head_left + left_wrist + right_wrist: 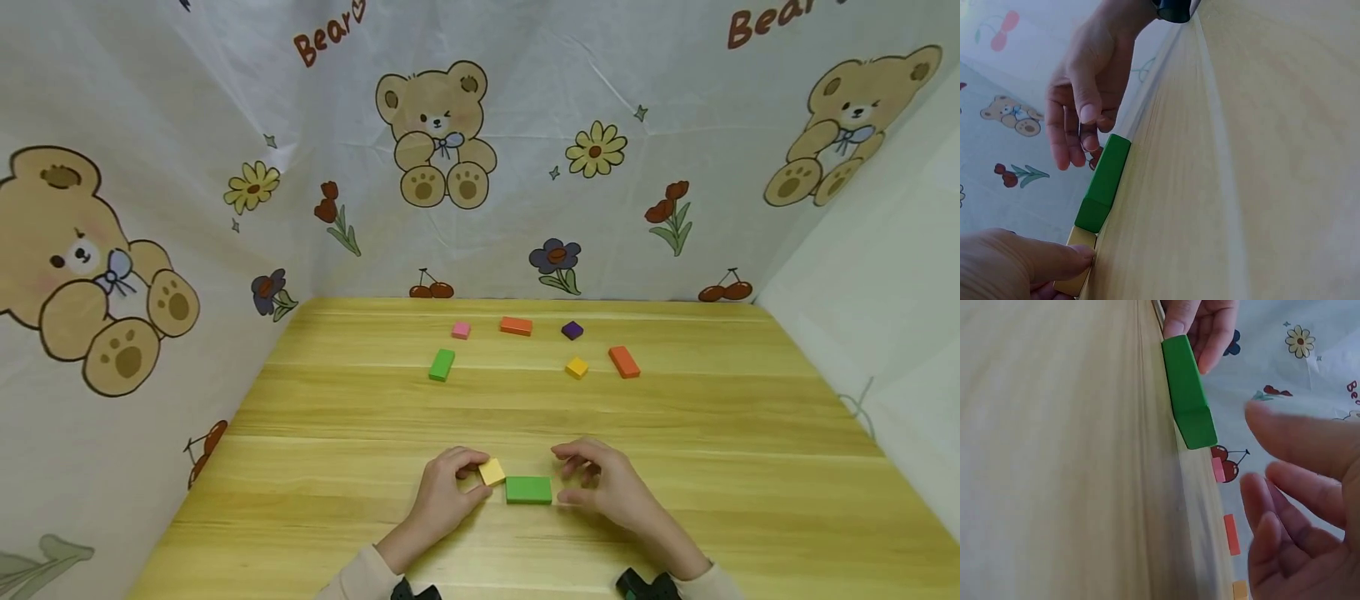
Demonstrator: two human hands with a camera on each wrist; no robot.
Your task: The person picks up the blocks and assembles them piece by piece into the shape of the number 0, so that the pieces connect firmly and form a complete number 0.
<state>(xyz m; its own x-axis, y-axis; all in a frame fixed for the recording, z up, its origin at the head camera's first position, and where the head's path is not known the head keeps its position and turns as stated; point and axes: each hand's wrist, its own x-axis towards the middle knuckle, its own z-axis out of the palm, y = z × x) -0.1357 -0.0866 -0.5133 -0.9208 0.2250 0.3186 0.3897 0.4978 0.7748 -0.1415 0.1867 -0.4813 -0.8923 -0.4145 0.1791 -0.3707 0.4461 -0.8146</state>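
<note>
My left hand (442,493) pinches a small yellow block (492,472) between thumb and fingers. The yellow block sits turned at an angle, its corner at or very near the left end of a green rectangular block (528,490) that lies flat on the table. To the right of the green block is my right hand (609,485), thumb and fingers spread apart with nothing between them. In the left wrist view the thumb lies over the yellow block (1079,275), beside the green block (1105,184). The right wrist view shows the right hand (1310,506) apart from the green block (1188,394).
Farther back on the wooden table (360,408) lie a pink block (461,331), two orange blocks, one at the back (516,326) and one at right (624,362), a purple block (572,331), another yellow block (577,367) and another green block (442,365). A bear-print cloth (510,225) hangs behind.
</note>
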